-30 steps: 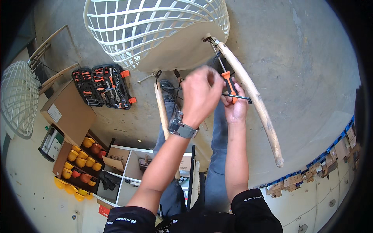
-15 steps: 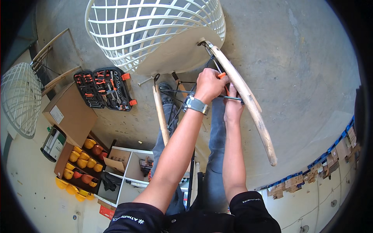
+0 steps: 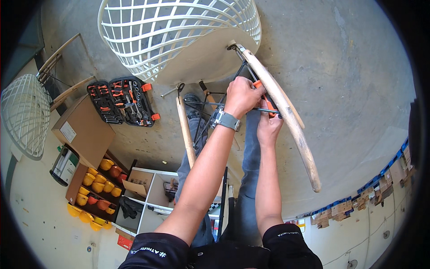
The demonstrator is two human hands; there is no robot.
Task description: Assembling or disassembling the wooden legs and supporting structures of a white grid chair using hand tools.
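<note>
An overturned chair has a white lattice seat shell (image 3: 179, 18), and its wooden legs point toward me. My left hand (image 3: 242, 96), with a grey watch on the wrist, is closed on an orange-and-black handled tool (image 3: 270, 105) beside the right wooden leg (image 3: 286, 107). Its working end is hidden, so its exact kind does not show. My right hand (image 3: 269, 127) is closed lower down around the same tool, next to the end of a black metal rod (image 3: 266, 110). Thin black braces link the legs. Another wooden leg (image 3: 184, 125) stands left of my left forearm.
An open tool case (image 3: 130, 101) lies on the concrete floor at left. Near it are a cardboard box (image 3: 85, 130), a shelf of yellow and red helmets (image 3: 98, 186) and a white cubby unit (image 3: 156, 193). A second lattice chair (image 3: 27, 112) stands at far left.
My right hand's fingers have drawn down and curled, and more of the orange handle shows above them. My left hand stays nearly in place; the chair has barely shifted.
</note>
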